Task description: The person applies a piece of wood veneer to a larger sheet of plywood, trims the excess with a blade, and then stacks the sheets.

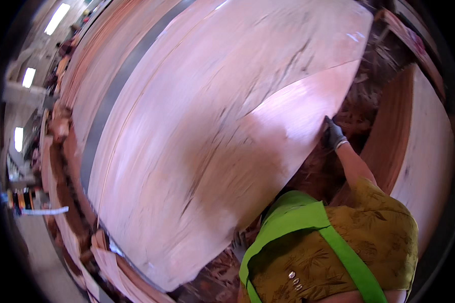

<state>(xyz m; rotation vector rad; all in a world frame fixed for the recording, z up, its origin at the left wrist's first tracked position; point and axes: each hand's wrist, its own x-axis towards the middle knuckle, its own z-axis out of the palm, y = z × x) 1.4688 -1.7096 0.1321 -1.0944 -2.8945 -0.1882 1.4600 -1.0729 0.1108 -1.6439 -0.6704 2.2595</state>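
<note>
Bright, pinkish-white light spreads unevenly over the wood veneer sheet (151, 151), glaring near the right hand (334, 135) and falling into soft brownish shadow lower down. White strip lights (57, 18) at far left are blown out. Wood scraps (371, 93) beyond the edge sit dim and smeared. Fisheye distortion bows straight edges; blackness swallows the corners.

No readable text or numbers.

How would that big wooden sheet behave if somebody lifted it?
The wooden sheet would probably sag, being broad with a thin-looking edge. It might split along its dark streaks, possibly cracks. Lying flat, it seems unlikely to roll.
</note>
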